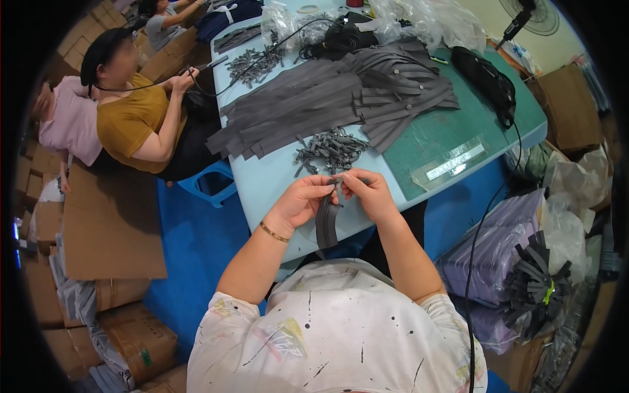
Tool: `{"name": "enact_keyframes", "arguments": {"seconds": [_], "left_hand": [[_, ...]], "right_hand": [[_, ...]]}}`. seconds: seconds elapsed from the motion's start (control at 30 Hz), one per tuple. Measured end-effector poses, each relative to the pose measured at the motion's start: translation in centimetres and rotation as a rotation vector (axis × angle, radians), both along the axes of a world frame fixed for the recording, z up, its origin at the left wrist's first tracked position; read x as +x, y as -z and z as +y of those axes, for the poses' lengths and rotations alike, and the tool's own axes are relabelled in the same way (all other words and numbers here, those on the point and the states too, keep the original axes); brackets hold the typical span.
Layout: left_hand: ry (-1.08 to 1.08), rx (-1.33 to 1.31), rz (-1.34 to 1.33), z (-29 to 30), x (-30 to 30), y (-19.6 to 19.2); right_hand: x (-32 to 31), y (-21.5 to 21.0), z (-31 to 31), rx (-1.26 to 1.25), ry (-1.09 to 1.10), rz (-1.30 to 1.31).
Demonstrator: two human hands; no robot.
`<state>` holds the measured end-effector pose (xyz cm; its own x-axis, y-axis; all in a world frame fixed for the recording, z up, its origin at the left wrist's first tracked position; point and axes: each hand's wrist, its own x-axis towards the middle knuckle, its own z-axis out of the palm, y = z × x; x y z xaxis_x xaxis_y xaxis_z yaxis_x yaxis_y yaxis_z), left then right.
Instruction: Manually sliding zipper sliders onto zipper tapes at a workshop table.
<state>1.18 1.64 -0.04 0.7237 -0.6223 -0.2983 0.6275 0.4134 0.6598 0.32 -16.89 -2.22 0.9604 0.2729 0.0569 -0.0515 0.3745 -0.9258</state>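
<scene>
A dark grey zipper strip [325, 226] hangs down from my fingers, just in front of the table's near edge. My left hand [303, 198], with a bracelet at the wrist, pinches its upper end. Close beside it, my right hand [371, 196] is closed in a pinch at the same end, on a small piece that looks like a zipper slider [338, 179]; the fingertips partly hide it. Just beyond both hands lies a pile of grey zipper sliders with pulls [331, 150]. Long grey zipper strips [295, 98] are spread in overlapping layers farther back.
The light blue table [262, 193] carries a green cutting mat [419, 154], a ruler-like strip [455, 162], a black pouch [485, 85] and a second slider pile [255, 64]. Bagged bundles [491, 262] stand at right, cartons [114, 223] at left. A co-worker [141, 111] sits beyond a blue stool [211, 183].
</scene>
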Motion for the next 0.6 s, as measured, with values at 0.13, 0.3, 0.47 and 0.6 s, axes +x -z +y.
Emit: {"name": "enact_keyframes", "arguments": {"seconds": [0.13,0.3,0.47,0.6], "left_hand": [[0.011,-0.009,-0.005,0.03,0.01,0.21],[0.009,0.013,-0.004,-0.23,-0.05,0.32],[-0.008,-0.008,-0.025,-0.36,-0.05,0.47],[-0.014,0.001,-0.03,-0.21,0.04,0.6]], "right_hand": [[-0.03,-0.01,-0.06,0.014,-0.005,0.023],[-0.1,-0.04,-0.01,0.025,0.001,0.015],[-0.17,-0.23,0.04,-0.011,-0.005,0.018],[-0.09,0.2,0.08,-0.032,0.013,0.004]]}}
